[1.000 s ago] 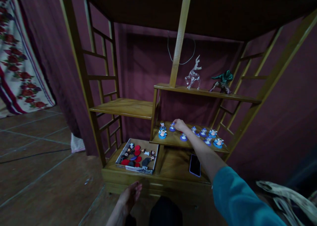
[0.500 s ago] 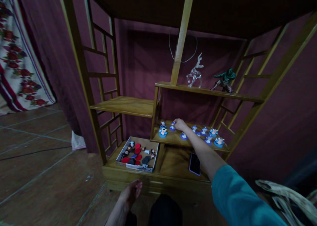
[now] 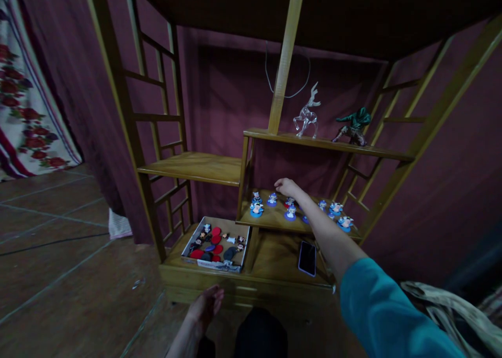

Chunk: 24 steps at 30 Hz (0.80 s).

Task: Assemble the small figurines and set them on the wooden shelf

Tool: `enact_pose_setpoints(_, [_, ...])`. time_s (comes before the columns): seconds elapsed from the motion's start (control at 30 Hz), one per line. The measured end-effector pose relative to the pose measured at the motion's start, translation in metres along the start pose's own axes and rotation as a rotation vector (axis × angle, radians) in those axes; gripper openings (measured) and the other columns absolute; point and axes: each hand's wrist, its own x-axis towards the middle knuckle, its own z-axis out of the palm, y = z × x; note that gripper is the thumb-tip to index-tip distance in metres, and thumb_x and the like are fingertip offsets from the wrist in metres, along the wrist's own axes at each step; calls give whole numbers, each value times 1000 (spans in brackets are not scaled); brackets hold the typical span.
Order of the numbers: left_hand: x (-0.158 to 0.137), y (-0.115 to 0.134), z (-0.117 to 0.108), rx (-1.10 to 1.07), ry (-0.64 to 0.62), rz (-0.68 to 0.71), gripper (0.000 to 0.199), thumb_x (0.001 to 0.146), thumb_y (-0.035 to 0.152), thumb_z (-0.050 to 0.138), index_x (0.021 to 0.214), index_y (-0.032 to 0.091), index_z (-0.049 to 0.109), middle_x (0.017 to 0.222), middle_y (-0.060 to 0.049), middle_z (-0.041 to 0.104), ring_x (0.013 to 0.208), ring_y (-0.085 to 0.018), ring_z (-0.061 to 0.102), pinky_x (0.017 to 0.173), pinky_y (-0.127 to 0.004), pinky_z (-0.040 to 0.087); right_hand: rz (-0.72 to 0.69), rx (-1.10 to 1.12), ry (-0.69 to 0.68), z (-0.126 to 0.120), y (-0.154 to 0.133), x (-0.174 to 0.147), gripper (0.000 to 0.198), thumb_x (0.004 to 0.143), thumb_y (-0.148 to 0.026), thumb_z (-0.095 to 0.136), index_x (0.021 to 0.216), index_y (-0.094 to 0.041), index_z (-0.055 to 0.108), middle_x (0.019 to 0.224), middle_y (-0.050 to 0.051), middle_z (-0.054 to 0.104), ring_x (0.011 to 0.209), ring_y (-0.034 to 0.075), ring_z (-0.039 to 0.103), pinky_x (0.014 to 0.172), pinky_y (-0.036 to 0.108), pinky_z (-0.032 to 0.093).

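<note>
My right hand (image 3: 288,186) hovers over the lower right shelf, its fingers loosely bent and nothing visible in them. Just below its fingertips a small figurine on a purple base (image 3: 272,199) stands upright, apart from the hand. Under the wrist is a figurine on a red base (image 3: 289,202), with another purple-based figurine (image 3: 290,213) in front of it. Two blue-based figurines stand to the left, one of them at the shelf's front (image 3: 256,210). My forearm hides part of the row. Low in front of the cabinet, my left hand (image 3: 207,301) is open, fingers slightly curled.
A shallow cardboard box (image 3: 188,251) with several loose figurines and red and dark discs sits at lower left. A phone (image 3: 307,258) lies on the bottom shelf. Above stand a clear deer ornament (image 3: 308,116) and a green-hooded figure (image 3: 355,125). A wooden post (image 3: 286,60) rises between.
My right hand has let go of the purple-based figurine and lifted slightly up and back from it. The red-based figurine now shows beneath my wrist. My left hand has hardly moved.
</note>
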Motion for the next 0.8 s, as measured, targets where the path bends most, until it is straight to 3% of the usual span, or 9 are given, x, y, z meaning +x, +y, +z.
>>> enact_pose_setpoints(0.33, [4,-3,-1,7,-30,33,13,76,4,49,84,14,50,59,-2,62,47,-9,59,45,-16,45,-133,-104,-89,21,0,-5,29,66,-16,61,94,-24,66,95,1,68,86,13,61,73,17,43])
enact_pose_setpoints(0.8, [6,-3,-2,8,-26,-2,15,73,7,55,86,14,51,62,-1,62,47,-9,59,45,-16,45,-91,-173,-67,26,-4,-5,27,66,-14,61,91,-23,68,93,3,68,82,14,62,69,17,42])
